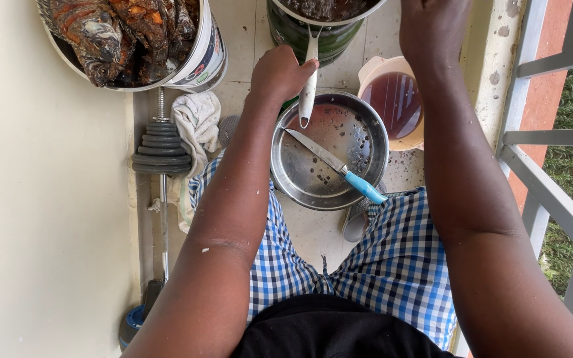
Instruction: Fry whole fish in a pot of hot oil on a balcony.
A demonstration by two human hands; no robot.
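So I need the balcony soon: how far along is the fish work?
Looks partly done: a bucket at top left holds a heap of fish, and the steel bowl holds only scraps and a blue-handled knife, set down. In hand: the left hand grips a white utensil handle; the right hand is up by the dark pot. The tub of reddish water remains.

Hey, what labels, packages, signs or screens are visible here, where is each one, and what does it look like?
Printed bucket label: on the side of the white bucket of fish at top left; a curved band, white with dark and red printing.
Green container: top centre, behind the left hand; dark green side, too hidden to tell any label.
No signs or screens.
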